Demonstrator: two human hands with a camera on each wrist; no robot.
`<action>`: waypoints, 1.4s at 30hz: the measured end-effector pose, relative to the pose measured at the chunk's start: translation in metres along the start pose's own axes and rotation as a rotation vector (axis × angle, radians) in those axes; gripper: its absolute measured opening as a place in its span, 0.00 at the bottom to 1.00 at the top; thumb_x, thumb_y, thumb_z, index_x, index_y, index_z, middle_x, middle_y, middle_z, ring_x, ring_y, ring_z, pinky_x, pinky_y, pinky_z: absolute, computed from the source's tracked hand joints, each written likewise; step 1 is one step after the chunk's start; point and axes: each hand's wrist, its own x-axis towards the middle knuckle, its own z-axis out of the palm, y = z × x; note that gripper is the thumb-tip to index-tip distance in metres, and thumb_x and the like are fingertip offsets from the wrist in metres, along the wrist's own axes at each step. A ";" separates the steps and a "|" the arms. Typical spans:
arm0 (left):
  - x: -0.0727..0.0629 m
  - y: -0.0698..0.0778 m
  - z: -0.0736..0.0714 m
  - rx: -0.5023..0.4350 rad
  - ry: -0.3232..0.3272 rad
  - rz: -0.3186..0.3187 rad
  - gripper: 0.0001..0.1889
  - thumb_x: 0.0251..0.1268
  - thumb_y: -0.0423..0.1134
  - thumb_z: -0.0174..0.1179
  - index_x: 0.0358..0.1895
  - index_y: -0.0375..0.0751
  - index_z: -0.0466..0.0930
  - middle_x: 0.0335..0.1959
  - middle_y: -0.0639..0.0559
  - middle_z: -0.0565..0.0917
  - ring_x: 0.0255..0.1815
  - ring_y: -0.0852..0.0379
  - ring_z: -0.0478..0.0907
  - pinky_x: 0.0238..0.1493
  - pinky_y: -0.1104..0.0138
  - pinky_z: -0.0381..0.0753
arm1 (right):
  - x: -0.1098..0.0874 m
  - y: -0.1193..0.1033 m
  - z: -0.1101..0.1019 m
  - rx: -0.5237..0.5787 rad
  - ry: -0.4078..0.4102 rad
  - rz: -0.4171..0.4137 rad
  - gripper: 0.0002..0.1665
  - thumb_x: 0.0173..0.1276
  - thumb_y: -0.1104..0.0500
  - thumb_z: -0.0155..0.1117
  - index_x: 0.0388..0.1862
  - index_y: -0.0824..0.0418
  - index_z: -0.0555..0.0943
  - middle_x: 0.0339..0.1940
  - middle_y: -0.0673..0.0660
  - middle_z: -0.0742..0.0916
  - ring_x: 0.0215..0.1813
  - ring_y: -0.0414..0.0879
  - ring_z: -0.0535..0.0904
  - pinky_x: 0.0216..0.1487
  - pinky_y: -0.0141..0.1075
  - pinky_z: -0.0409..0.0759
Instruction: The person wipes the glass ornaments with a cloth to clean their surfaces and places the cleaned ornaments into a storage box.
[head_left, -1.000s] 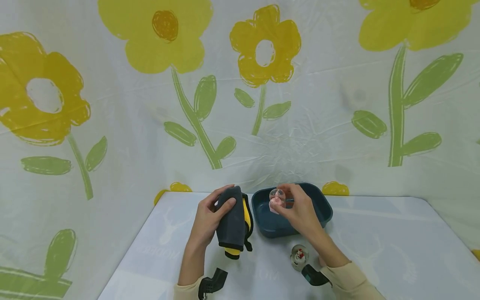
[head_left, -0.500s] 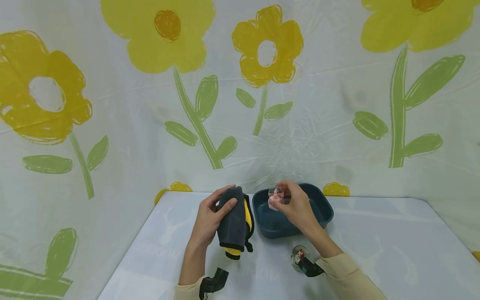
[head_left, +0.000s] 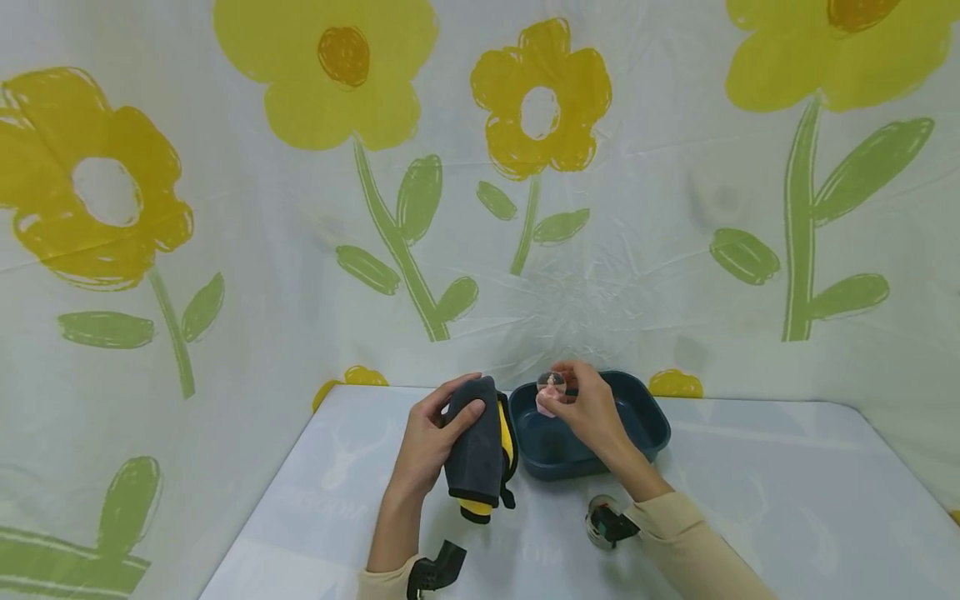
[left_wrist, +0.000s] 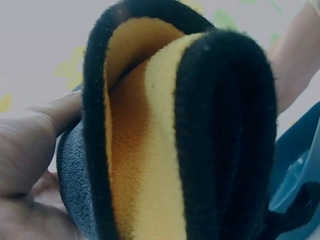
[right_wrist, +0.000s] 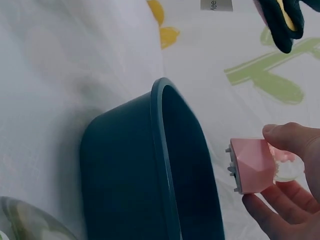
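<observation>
My left hand [head_left: 431,433] grips a folded two-sided cloth [head_left: 474,454], dark grey outside and yellow inside, with black edging and a small loop. Its thumb lies across the grey face. In the left wrist view the yellow folds [left_wrist: 135,165] gape toward the camera. My right hand [head_left: 595,412] pinches a small snow globe [head_left: 550,393] with a pink faceted base and a pink figure inside. Held over the left part of a dark blue basin [head_left: 551,471], the globe has its base [right_wrist: 252,166] between thumb and fingers, with small pegs showing underneath.
A second snow globe [head_left: 599,503] stands on the white table [head_left: 750,500] in front of the basin, partly covered by the right wrist's camera. A flower-printed sheet [head_left: 637,208] hangs behind the table.
The right hand has raised the pink snow globe slightly, and its wrist camera now overlaps the second globe. The left hand keeps its hold on the cloth. The head view has shifted a little.
</observation>
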 end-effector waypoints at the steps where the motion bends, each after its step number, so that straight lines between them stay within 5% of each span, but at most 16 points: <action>1: 0.000 0.000 0.000 0.000 -0.001 0.001 0.20 0.67 0.38 0.63 0.62 0.52 0.78 0.60 0.49 0.78 0.41 0.54 0.84 0.41 0.64 0.86 | 0.001 0.001 0.000 -0.001 -0.001 0.007 0.28 0.56 0.63 0.76 0.54 0.64 0.77 0.46 0.61 0.83 0.46 0.51 0.82 0.43 0.39 0.87; 16: 0.002 0.000 0.004 0.011 -0.009 0.007 0.21 0.67 0.39 0.63 0.63 0.51 0.78 0.60 0.48 0.78 0.41 0.54 0.84 0.40 0.64 0.86 | 0.009 0.011 0.015 -0.111 -0.039 0.052 0.26 0.56 0.60 0.76 0.53 0.62 0.79 0.40 0.60 0.84 0.39 0.50 0.81 0.39 0.40 0.79; 28: 0.002 0.000 0.003 0.019 -0.006 0.014 0.20 0.67 0.40 0.63 0.62 0.50 0.78 0.60 0.49 0.79 0.43 0.54 0.84 0.41 0.64 0.86 | 0.011 0.012 0.027 -0.167 -0.116 0.129 0.26 0.57 0.58 0.75 0.54 0.61 0.77 0.44 0.60 0.84 0.46 0.53 0.80 0.45 0.48 0.79; 42: 0.001 0.000 0.001 -0.001 0.003 -0.001 0.19 0.67 0.40 0.63 0.61 0.54 0.79 0.59 0.48 0.79 0.42 0.54 0.84 0.41 0.63 0.86 | 0.009 0.020 0.041 -0.233 -0.201 0.172 0.24 0.56 0.59 0.77 0.51 0.60 0.78 0.42 0.57 0.83 0.38 0.47 0.76 0.41 0.42 0.77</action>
